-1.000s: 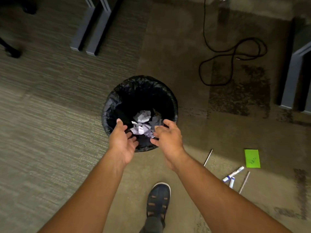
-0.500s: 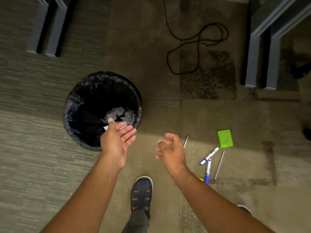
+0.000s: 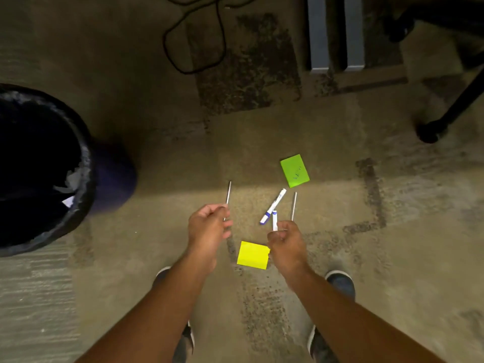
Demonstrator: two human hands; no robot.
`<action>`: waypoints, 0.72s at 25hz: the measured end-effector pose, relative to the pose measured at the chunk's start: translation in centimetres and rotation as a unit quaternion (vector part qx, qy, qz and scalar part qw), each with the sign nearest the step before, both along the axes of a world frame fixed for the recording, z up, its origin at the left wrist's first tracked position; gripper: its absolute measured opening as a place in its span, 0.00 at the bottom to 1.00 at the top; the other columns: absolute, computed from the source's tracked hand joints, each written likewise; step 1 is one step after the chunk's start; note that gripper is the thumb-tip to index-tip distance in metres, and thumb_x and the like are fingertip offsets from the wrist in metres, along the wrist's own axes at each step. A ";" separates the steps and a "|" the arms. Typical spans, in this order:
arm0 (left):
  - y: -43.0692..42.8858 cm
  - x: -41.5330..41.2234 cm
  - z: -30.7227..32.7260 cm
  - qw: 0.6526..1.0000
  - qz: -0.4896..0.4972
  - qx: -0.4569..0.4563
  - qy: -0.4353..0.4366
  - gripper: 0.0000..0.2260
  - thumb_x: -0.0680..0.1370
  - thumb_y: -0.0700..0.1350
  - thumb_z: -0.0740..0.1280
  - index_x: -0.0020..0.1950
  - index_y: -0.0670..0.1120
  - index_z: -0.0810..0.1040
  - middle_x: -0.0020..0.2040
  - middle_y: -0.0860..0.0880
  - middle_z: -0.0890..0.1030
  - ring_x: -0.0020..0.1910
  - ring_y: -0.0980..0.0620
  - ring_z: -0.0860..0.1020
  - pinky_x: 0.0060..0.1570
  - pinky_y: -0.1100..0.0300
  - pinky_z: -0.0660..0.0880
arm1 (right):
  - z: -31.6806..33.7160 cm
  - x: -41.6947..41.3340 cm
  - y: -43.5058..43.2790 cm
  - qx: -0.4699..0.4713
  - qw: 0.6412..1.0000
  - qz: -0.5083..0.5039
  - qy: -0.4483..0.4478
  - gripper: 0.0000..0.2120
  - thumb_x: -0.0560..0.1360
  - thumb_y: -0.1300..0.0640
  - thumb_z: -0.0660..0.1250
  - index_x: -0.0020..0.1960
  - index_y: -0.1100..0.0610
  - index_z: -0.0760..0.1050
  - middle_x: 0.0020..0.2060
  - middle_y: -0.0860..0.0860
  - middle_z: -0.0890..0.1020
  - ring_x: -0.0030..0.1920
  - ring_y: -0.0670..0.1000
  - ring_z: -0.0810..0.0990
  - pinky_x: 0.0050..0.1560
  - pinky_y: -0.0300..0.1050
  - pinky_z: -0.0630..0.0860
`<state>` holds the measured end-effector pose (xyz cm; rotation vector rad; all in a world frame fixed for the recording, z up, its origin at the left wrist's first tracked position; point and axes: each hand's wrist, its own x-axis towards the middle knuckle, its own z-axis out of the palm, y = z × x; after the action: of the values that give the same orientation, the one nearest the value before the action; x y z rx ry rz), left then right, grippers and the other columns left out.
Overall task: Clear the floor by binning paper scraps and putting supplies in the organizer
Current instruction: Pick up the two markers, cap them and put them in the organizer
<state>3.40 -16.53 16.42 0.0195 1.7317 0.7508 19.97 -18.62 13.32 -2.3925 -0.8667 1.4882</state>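
Down on the tan, stained carpet (image 3: 340, 258), both bare hands hang over a small scatter of supplies. The left hand (image 3: 208, 229) has its fingers curled loosely, tips close together, in front of the lower end of a thin silver pen (image 3: 229, 192) that lies on the floor; whether the fingertips actually pinch it cannot be told. The right hand (image 3: 286, 241) is likewise loosely curled, its knuckles overlapping the near end of a short white marker with a blue band (image 3: 274, 218), and again contact is unclear. A longer white-and-blue marker (image 3: 273, 205) lies slanted just beside that one, their near ends almost touching. A second thin silver pen (image 3: 294, 205) lies just right of the markers. Beyond them sits a green sticky note (image 3: 294, 170) (some blue writing on it, too small to read), and a yellow sticky note (image 3: 253, 254) lies between the two wrists. Well off to the left stands the round black-lined waste bin (image 3: 86, 179) with white crumpled paper scraps (image 3: 69, 184) inside. Two dark shoes (image 3: 340, 282) show below the arms.
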 end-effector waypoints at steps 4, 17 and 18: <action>-0.5 5.3 -6.4 0.994 -0.096 -0.001 0.061 0.11 0.78 0.33 0.67 0.43 0.48 0.80 0.39 0.46 0.82 0.42 0.46 0.78 0.45 0.53 0.74 | -4.4 4.9 0.0 -0.016 0.996 0.037 -0.076 0.08 0.74 0.62 0.68 0.50 0.52 0.74 0.34 0.48 0.80 0.41 0.58 0.80 0.42 0.44 0.72; -2.1 11.7 -19.5 0.871 -0.392 0.084 0.284 0.05 0.70 0.39 0.74 0.45 0.43 0.82 0.44 0.45 0.82 0.45 0.44 0.80 0.48 0.51 0.78 | -14.9 6.3 -2.2 -0.023 0.951 0.281 -0.126 0.10 0.79 0.52 0.64 0.56 0.57 0.73 0.52 0.61 0.83 0.53 0.64 0.83 0.49 0.55 0.79; -1.9 11.8 -19.6 0.861 -0.404 0.081 0.297 0.04 0.71 0.40 0.74 0.44 0.42 0.82 0.43 0.44 0.82 0.45 0.43 0.80 0.48 0.51 0.78 | -15.0 6.3 -2.1 -0.023 0.954 0.272 -0.125 0.09 0.79 0.54 0.64 0.56 0.58 0.73 0.52 0.62 0.83 0.53 0.65 0.83 0.49 0.55 0.79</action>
<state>15.15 -18.42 -3.21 1.1318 1.9719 0.2453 26.31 -20.68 -1.67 -2.5375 -1.6757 1.3822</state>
